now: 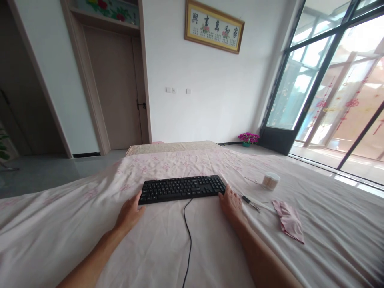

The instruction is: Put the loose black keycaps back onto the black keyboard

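Note:
A black computer keyboard (180, 189) lies on the pink, flower-patterned cloth, its keys facing up. From its near edge a thin black cable (189, 236) runs toward me and out of view at the bottom. My left hand (130, 211) grips the keyboard's left end, with the fingers partly hidden. At the opposite end, my right hand (232, 204) holds the near right corner, thumb on the near side. Just right of that hand lies a slim tool with a black part and thin metal prongs (253, 205), perhaps tweezers.
A clear round tub of cotton swabs (271, 181) stands to the right, with a loose swab (251, 180) beside it. Nearer lies a crumpled pink cloth (289, 223). The bedspread-like cover (156, 248) has folds. Beyond are purple flowers (249, 138), a door (112, 88) and glass doors.

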The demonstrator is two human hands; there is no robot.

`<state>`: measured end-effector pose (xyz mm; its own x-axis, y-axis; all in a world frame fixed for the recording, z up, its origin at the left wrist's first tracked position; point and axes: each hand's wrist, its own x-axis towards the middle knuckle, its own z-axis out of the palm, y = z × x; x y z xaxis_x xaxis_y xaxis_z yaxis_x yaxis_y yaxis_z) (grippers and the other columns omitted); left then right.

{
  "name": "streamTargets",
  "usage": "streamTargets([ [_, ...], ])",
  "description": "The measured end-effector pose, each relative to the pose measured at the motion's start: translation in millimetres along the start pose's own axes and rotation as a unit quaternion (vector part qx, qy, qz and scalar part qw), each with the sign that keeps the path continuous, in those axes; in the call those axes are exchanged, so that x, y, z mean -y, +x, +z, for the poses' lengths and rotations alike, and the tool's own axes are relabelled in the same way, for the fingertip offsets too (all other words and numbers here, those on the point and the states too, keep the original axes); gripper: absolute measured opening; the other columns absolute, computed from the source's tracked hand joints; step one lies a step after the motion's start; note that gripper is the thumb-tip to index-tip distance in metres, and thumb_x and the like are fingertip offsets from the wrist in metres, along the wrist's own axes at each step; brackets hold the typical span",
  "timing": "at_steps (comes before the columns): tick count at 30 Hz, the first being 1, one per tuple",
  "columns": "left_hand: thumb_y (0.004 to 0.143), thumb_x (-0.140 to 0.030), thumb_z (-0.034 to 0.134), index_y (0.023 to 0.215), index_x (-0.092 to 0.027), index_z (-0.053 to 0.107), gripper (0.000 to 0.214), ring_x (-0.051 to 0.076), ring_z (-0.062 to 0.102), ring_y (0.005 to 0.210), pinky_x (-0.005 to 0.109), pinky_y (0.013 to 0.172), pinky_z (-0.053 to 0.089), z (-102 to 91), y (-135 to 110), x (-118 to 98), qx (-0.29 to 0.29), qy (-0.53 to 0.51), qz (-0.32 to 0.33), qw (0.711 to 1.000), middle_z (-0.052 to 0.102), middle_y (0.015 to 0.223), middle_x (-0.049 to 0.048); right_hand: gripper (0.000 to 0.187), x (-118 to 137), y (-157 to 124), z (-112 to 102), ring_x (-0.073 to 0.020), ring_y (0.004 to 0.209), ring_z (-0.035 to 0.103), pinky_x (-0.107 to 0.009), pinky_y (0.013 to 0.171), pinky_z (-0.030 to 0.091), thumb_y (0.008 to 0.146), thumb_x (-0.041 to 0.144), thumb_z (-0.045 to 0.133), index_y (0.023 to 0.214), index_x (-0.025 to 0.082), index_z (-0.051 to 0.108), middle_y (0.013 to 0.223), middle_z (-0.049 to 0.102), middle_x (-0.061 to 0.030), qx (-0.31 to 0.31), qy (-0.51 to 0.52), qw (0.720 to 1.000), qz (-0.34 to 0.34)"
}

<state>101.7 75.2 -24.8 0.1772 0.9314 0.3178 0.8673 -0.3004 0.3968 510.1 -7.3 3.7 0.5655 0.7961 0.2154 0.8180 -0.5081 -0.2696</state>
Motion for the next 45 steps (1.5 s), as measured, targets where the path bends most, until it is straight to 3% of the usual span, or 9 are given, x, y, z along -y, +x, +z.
streamTargets([
  [8,0.080,-0.027,0.047,0.145,-0.017,0.030,0.068,0.025,0.044,0.129,0.039,0.107,0.034,-12.7,-8,-9,0.028,-0.060,0.046,0.997,0.045,0.143,0.0087,0.067,5,23,1,-0.0328,0.124,0.043,-0.044,0.099,0.031,0.091,0.048,0.034,0.146,0.011,0.027,0.138,0.046,-0.0183,0.012,0.019,1.000,-0.003],
  [15,0.083,-0.030,0.047,0.148,-0.019,0.025,0.069,0.025,0.037,0.134,0.043,0.112,0.024,-5.6,-7,-12,0.051,-0.019,0.078,0.995,0.037,0.149,0.0091,0.062,5,59,11,-0.0280,0.128,0.040,-0.039,0.102,0.029,0.093,0.045,0.036,0.146,0.015,0.027,0.141,0.043,-0.0157,0.018,0.032,0.999,-0.031],
  [20,0.085,-0.033,0.044,0.145,-0.017,0.029,0.064,0.023,0.044,0.130,0.039,0.111,0.028,-1.2,-7,-9,0.018,0.013,0.049,0.999,0.046,0.142,0.0100,0.060,1,61,21,-0.0270,0.126,0.044,-0.036,0.101,0.033,0.093,0.039,0.035,0.146,0.013,0.028,0.140,0.045,-0.0155,-0.035,0.078,0.996,-0.026],
  [24,0.085,-0.030,0.042,0.139,-0.010,0.038,0.057,0.025,0.047,0.126,0.038,0.107,0.033,-1.2,-5,-1,-0.019,0.026,0.012,0.999,0.051,0.136,0.0149,0.055,-9,64,20,-0.0243,0.123,0.046,-0.032,0.099,0.035,0.092,0.031,0.032,0.142,0.010,0.033,0.136,0.048,-0.0158,-0.039,0.101,0.994,-0.016],
  [28,0.084,-0.030,0.043,0.136,-0.007,0.041,0.057,0.026,0.048,0.126,0.039,0.106,0.036,-1.7,-4,3,-0.021,-0.002,-0.009,1.000,0.052,0.135,0.0169,0.054,-11,65,20,-0.0238,0.121,0.048,-0.031,0.099,0.035,0.090,0.028,0.036,0.141,0.011,0.035,0.133,0.051,-0.0147,-0.041,0.120,0.992,-0.025],
  [35,0.083,-0.026,0.044,0.140,-0.016,0.039,0.058,0.021,0.050,0.123,0.035,0.107,0.034,-2.1,-7,-4,0.006,-0.029,0.049,0.998,0.053,0.136,0.0094,0.058,-9,67,24,-0.0249,0.123,0.046,-0.032,0.099,0.034,0.088,0.026,0.041,0.143,0.011,0.032,0.134,0.051,-0.0154,-0.029,0.087,0.995,-0.036],
  [45,0.085,-0.025,0.046,0.136,-0.015,0.044,0.052,0.022,0.052,0.120,0.038,0.106,0.034,-4.7,-6,-8,0.002,-0.007,0.063,0.998,0.057,0.130,0.0109,0.056,-13,72,31,-0.0270,0.121,0.047,-0.033,0.099,0.033,0.085,0.026,0.045,0.140,0.015,0.040,0.134,0.050,-0.0133,-0.035,0.043,0.995,-0.081],
])
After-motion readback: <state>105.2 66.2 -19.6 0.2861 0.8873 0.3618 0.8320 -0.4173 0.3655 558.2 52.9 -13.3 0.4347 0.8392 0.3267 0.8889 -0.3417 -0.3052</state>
